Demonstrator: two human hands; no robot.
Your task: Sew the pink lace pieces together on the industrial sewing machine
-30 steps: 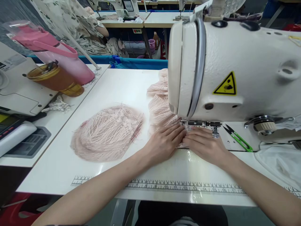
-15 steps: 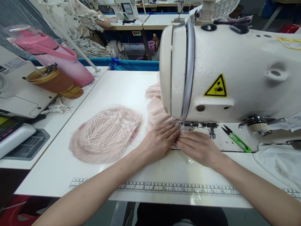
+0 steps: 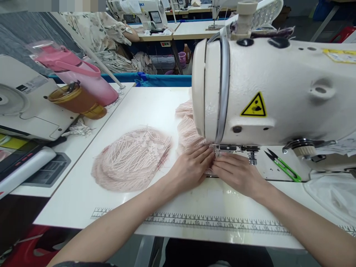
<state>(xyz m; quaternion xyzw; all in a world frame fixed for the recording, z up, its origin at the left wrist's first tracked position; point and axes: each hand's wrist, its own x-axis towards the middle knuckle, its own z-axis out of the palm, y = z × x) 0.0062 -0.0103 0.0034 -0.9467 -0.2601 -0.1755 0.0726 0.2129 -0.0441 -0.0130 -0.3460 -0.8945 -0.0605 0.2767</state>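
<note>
Under the head of a white sewing machine [image 3: 289, 85], a piece of pale pink lace fabric [image 3: 189, 129] lies bunched on the table and runs towards the needle area. My left hand [image 3: 191, 167] presses on this lace just left of the presser foot, its fingers held together. Close against it, my right hand [image 3: 239, 174] grips the near edge of the same lace, with thumb and fingertips partly hidden. The needle tip is not clearly visible between the hands. Left of my left hand rests a rounded pile of pink lace pieces [image 3: 125, 163].
Green thread snips [image 3: 283, 167] lie right of my right hand, near white cloth [image 3: 333, 196]. A printed ruler [image 3: 194, 222] runs along the table's front. An amber cup [image 3: 78, 102] and a pink bottle [image 3: 91, 81] stand at left. Beyond sits another person in a patterned sleeve [image 3: 111, 29].
The camera view has shifted slightly, so most of the scene sits a little lower and farther right. Both hands stay on the lace beside the presser foot, with little visible movement.
</note>
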